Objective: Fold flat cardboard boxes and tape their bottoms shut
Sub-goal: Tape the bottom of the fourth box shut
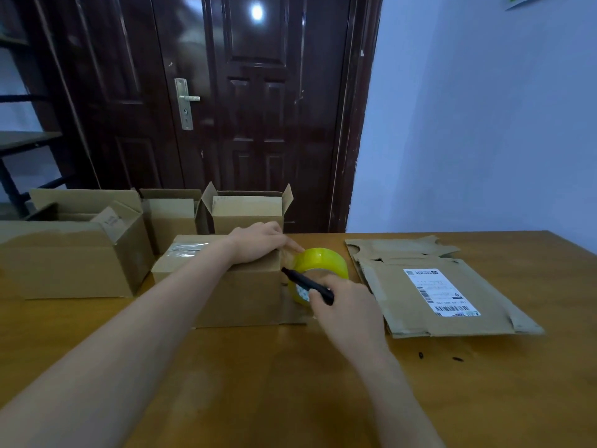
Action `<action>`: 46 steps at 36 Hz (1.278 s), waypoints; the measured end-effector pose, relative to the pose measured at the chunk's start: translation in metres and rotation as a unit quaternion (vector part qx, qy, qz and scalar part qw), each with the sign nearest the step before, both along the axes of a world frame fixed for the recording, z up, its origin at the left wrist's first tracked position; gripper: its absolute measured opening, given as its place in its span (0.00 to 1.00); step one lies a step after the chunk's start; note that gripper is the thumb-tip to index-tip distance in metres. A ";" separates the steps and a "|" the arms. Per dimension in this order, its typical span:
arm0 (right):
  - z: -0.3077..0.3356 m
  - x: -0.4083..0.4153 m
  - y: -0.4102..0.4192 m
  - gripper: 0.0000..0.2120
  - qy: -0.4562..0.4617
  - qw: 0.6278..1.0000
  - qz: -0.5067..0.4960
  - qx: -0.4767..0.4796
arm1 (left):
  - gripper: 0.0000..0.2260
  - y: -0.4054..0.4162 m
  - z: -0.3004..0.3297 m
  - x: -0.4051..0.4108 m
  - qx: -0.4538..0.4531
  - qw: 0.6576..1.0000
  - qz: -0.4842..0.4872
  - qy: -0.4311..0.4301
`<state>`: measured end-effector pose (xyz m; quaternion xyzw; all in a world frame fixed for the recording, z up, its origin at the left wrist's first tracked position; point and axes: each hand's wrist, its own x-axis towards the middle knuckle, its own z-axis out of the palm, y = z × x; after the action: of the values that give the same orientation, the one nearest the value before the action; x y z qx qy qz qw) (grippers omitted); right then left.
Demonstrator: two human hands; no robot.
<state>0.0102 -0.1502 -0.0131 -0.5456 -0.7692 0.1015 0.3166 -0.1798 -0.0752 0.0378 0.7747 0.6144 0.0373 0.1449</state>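
Tape roll (318, 270) in right hand (347, 305) grip, beside box (239, 286).

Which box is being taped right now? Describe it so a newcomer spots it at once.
Start at the wooden table in front of the dark door. Among the cardboard boxes at its far left, take the box nearest the person, beside the yellow tape roll. It alone lies closed side up under the left hand, clear tape on top; the others stand open.
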 end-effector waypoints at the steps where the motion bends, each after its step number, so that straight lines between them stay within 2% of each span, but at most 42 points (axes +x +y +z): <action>1: -0.001 0.001 0.000 0.08 0.010 1.000 -0.002 -0.016 | 0.18 -0.001 0.000 0.000 0.001 1.000 -0.002 0.000; 6: -0.006 0.012 0.000 0.13 0.055 0.996 -0.030 -0.060 | 0.19 0.000 -0.001 -0.002 0.001 1.000 0.000 -0.014; 9: -0.007 0.020 0.004 0.09 0.066 0.995 -0.015 -0.080 | 0.21 0.000 -0.003 -0.002 0.009 0.999 0.000 -0.052; 13: -0.005 0.023 0.005 0.10 0.106 0.978 0.096 -0.151 | 0.19 0.005 -0.009 -0.006 0.041 0.989 0.009 -0.145; 16: -0.004 0.015 0.001 0.07 0.062 0.960 0.184 -0.200 | 0.16 0.007 -0.012 -0.010 0.062 0.971 0.017 -0.231; 20: -0.018 -0.009 -0.006 0.04 0.024 0.952 0.240 -0.187 | 0.14 0.007 -0.013 -0.012 0.093 0.957 0.035 -0.274; 24: -0.035 -0.030 -0.015 0.10 -0.057 0.950 0.276 -0.132 | 0.09 0.005 -0.013 -0.012 0.150 0.954 0.035 -0.259; 30: -0.054 -0.046 -0.022 0.14 -0.102 0.952 0.278 -0.080 | 0.07 0.001 -0.014 -0.012 0.198 0.963 -0.004 -0.183; 33: -0.051 -0.043 -0.020 0.12 -0.072 0.966 0.248 -0.019 | 0.06 0.000 -0.014 -0.012 0.221 0.964 -0.024 -0.144; 35: -0.045 -0.042 -0.015 0.09 -0.017 0.983 0.166 0.075 | 0.06 -0.002 -0.014 -0.011 0.236 0.963 -0.028 -0.126; 38: -0.031 -0.041 -0.003 0.09 0.070 0.975 0.014 0.213 | 0.07 -0.004 -0.013 -0.008 0.239 0.965 -0.017 -0.109; 40: -0.022 -0.044 0.009 0.17 0.050 0.977 -0.048 0.204 | 0.07 -0.005 -0.013 -0.008 0.240 0.966 -0.012 -0.097; 42: -0.016 -0.047 0.021 0.26 0.006 0.989 -0.064 0.131 | 0.07 -0.007 -0.013 -0.007 0.242 0.966 -0.007 -0.092; 46: -0.014 -0.055 0.043 0.30 -0.075 0.991 -0.083 0.074 | 0.07 -0.008 -0.014 -0.007 0.236 0.967 0.007 -0.100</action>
<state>-0.0448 -0.1075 -0.0275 -0.5887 -0.7482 -0.0241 0.3050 -0.1865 -0.0837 0.0234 0.7748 0.5763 0.2594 0.0182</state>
